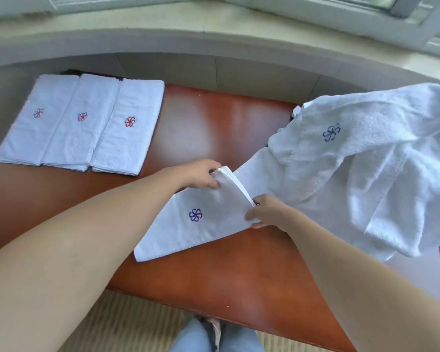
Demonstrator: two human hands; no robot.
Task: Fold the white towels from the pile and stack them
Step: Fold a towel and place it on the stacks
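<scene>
A folded white towel (pixel 188 224) with a blue pinwheel mark lies slanted at the middle of the reddish-brown table (pixel 214 128). My left hand (pixel 201 175) pinches its far upper corner. My right hand (pixel 266 212) pinches the layered edge at its right corner. A loose pile of white towels (pixel 366 168), one showing a blue mark, is heaped at the table's right end and hangs over the edge. Three folded white towels (pixel 81 123) with red marks lie side by side at the back left.
A pale curved window ledge (pixel 214 41) runs behind the table, with window frames above it. Bare table surface shows between the folded row and the pile. Below the front edge are a woven floor mat (pixel 127 326) and my legs in light jeans (pixel 214 336).
</scene>
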